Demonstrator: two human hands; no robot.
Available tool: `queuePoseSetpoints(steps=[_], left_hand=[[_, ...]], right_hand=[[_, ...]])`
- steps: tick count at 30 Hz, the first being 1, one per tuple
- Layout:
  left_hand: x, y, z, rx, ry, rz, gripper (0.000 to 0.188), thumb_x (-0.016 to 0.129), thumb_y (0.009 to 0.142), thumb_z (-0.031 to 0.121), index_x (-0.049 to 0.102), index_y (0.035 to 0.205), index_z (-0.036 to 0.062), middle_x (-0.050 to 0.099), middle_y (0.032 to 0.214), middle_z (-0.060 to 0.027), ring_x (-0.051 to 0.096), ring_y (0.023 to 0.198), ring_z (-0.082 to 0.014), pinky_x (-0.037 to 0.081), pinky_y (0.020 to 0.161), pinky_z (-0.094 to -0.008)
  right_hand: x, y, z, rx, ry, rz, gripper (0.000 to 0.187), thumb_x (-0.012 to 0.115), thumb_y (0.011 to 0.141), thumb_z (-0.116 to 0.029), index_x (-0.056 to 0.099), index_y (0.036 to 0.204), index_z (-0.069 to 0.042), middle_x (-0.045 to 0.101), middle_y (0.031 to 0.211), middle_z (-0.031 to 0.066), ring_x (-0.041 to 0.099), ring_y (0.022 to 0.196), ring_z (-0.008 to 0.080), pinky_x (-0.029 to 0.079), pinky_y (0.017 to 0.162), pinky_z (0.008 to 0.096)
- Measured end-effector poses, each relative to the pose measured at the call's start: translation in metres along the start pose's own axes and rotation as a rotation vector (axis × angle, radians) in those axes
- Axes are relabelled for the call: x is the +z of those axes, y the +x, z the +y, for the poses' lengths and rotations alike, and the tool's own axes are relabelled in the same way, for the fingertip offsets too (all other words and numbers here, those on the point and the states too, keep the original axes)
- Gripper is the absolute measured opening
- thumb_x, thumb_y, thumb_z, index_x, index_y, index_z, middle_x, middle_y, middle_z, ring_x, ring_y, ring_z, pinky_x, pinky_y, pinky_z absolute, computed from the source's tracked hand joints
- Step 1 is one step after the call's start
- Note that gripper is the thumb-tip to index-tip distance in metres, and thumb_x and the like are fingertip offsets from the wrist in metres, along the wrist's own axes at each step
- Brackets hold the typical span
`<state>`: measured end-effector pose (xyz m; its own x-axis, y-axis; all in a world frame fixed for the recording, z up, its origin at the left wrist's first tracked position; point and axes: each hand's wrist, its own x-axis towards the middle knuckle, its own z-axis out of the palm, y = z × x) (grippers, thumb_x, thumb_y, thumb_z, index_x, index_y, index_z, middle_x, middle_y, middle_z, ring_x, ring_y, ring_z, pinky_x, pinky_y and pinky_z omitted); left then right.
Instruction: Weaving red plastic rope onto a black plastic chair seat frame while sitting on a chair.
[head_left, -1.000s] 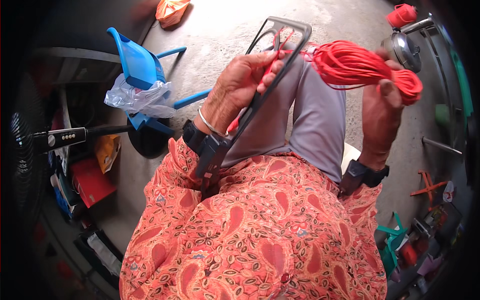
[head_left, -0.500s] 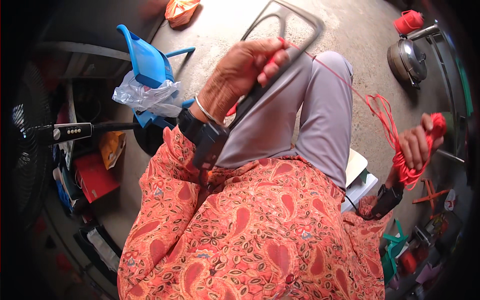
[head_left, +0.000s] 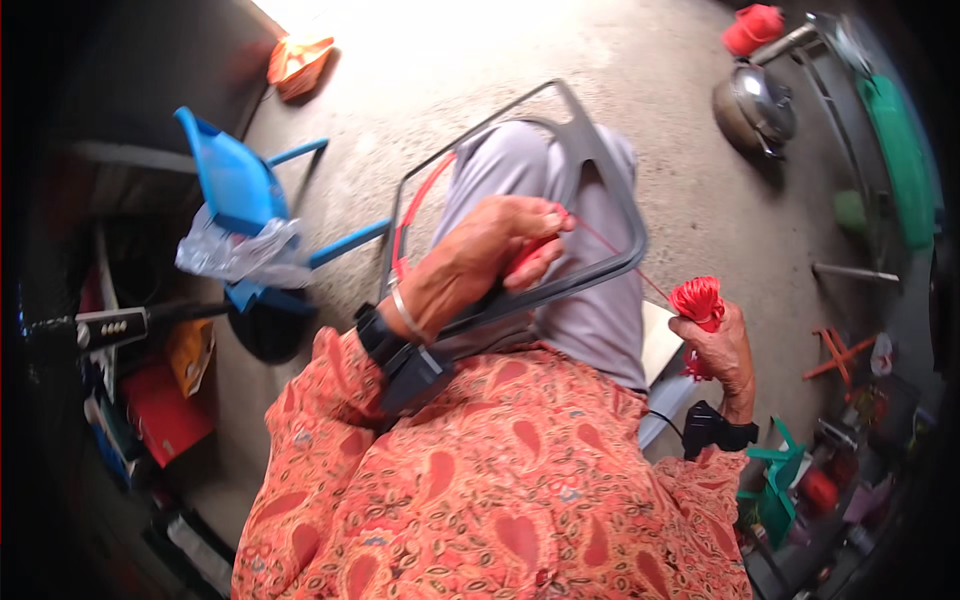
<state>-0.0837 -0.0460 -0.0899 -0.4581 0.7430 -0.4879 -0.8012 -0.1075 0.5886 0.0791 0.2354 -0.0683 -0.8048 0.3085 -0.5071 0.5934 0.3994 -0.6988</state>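
Note:
A dark grey open frame [head_left: 590, 278] with rounded corners rests across my lap, over my grey trousers. My left hand [head_left: 490, 240] is closed at its near bar, pinching red cord between thumb and fingers. More red cord [head_left: 426, 190] runs along the left side of the frame. From my left fingers a thin stretch of the cord goes right to a looped red cord bundle [head_left: 697, 298]. My right hand [head_left: 728, 345] is wrapped round this bundle, beside my right knee. Whether the left palm also grips the bar is hidden.
A blue plastic chair [head_left: 235, 180] with a clear plastic bag [head_left: 240, 250] stands at the left. An orange bag [head_left: 300, 65] lies far left. At the right are a metal pot [head_left: 752, 110], a red container [head_left: 752, 30] and a green stool [head_left: 780, 470].
The frame has come down nearer and flatter over my knees. My right hand has drawn inward with the cord bundle, shortening the stretch between my hands. The view has shifted.

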Motion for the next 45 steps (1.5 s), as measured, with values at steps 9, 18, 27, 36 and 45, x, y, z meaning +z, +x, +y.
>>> queuePoseSetpoints(steps=[9,18,27,36,45], left_hand=[[-0.004,0.005,-0.011,-0.019,-0.059,-0.036,0.017,0.056,0.094,0.018,0.059,0.094,0.0014,0.053,0.06,-0.0053,0.041,0.039,-0.0107,0.031,0.038,-0.0223],[0.007,0.0,-0.003,-0.089,-0.298,0.058,0.016,0.054,0.093,0.022,0.055,0.09,0.0065,0.055,0.058,-0.0107,0.04,0.034,-0.0149,0.03,0.033,-0.0274],[-0.004,0.007,-0.012,-0.065,-0.164,0.029,0.02,0.056,0.091,0.026,0.052,0.084,0.008,0.058,0.062,-0.0134,0.044,0.034,-0.0177,0.031,0.031,-0.0294],[0.0,0.003,-0.008,-0.043,-0.126,0.02,0.022,0.058,0.092,0.027,0.054,0.082,0.0068,0.053,0.057,-0.0093,0.041,0.034,-0.0149,0.032,0.033,-0.0274],[-0.005,0.001,-0.016,0.057,-0.052,0.003,0.027,0.054,0.094,0.029,0.057,0.086,0.0028,0.055,0.056,-0.0082,0.043,0.035,-0.0133,0.034,0.034,-0.0259]], right_hand=[[-0.01,-0.03,0.003,0.002,0.526,0.02,0.021,0.078,0.066,-0.008,0.061,0.079,-0.006,0.057,0.07,-0.0042,0.051,0.064,0.007,0.043,0.059,0.0253],[-0.014,-0.03,0.016,-0.022,0.548,-0.041,0.021,0.078,0.067,-0.006,0.064,0.082,-0.005,0.061,0.075,-0.0034,0.055,0.069,0.0065,0.046,0.065,0.0248],[0.0,-0.002,0.012,-0.022,0.552,0.126,0.042,0.072,0.078,-0.02,0.057,0.112,-0.001,0.061,0.085,0.0009,0.058,0.068,0.0093,0.049,0.065,0.0269],[0.013,0.007,-0.022,-0.068,0.573,-0.197,0.036,0.057,0.092,-0.013,0.052,0.124,0.001,0.061,0.107,0.0044,0.057,0.096,0.0095,0.047,0.087,0.0266],[0.069,0.031,-0.067,-0.267,0.572,-0.461,0.038,0.073,0.081,-0.005,0.061,0.117,0.001,0.064,0.108,0.0039,0.06,0.096,0.0088,0.049,0.084,0.0243]])
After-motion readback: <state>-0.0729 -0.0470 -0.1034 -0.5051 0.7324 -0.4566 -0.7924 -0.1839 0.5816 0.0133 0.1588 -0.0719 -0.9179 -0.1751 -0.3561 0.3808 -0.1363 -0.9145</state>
